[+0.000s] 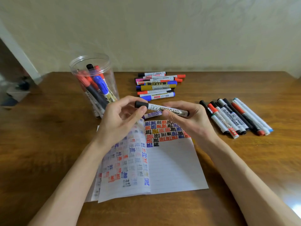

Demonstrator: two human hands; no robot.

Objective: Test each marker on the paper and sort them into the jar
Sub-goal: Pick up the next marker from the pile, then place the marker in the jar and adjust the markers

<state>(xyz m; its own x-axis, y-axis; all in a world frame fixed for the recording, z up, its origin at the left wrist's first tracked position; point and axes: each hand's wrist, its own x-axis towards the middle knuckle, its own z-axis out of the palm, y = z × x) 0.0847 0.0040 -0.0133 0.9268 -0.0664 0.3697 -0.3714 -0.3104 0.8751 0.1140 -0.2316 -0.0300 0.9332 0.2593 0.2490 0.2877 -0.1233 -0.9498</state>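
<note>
Left hand (pixel 120 121) pinches black cap of whiteboard marker (pixel 162 109), right hand (pixel 187 121) grips its barrel (cap on), marker roughly level above scribbled paper (pixel 175 160); clear jar (pixel 92 79) holding markers stands back-left on bench (pixel 48 144)

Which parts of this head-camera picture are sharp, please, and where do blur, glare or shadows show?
Head view: the held marker is sharp, its print legible; the clutter at the far left is blurred; glare whitens the table at the lower right; soft shadows lie along the forearms.
</note>
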